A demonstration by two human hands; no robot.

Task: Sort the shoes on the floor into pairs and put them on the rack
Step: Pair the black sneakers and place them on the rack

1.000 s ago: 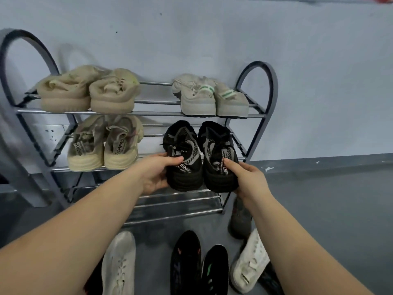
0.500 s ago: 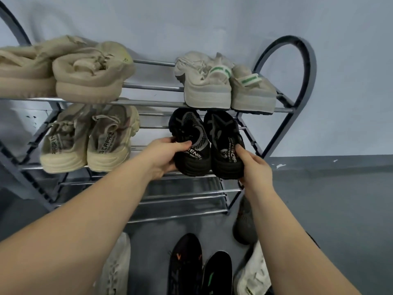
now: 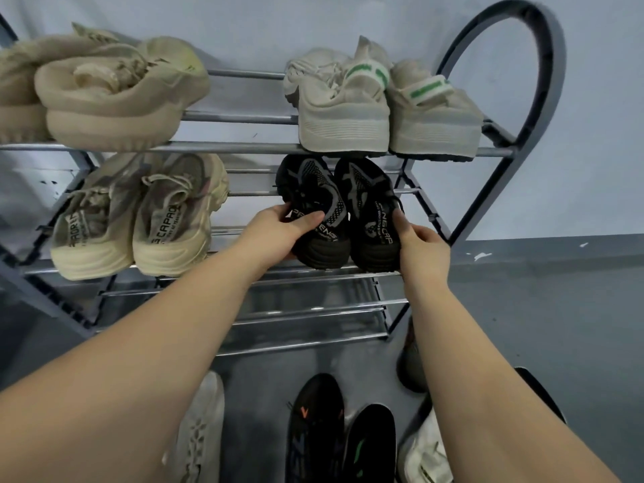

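Two black knit sneakers stand side by side on the middle shelf of a grey metal rack (image 3: 543, 109), heels toward me. My left hand (image 3: 275, 231) grips the heel of the left black sneaker (image 3: 313, 200). My right hand (image 3: 420, 244) holds the heel of the right black sneaker (image 3: 369, 207). A beige pair (image 3: 139, 217) rests on the same shelf to the left. On the top shelf sit a tan pair (image 3: 115, 92) and a grey pair with green straps (image 3: 376, 102).
On the grey floor below lie a white sneaker (image 3: 204, 434), two black sneakers with coloured marks (image 3: 315, 427), another white shoe (image 3: 423, 454) and a dark shoe (image 3: 411, 364) beside the rack's foot. The bottom shelf bars (image 3: 306, 312) hold nothing. A pale wall backs the rack.
The camera has come closer to the rack. Both hands have stayed on the black sneakers' heels, pushing the pair a little deeper onto the middle shelf.
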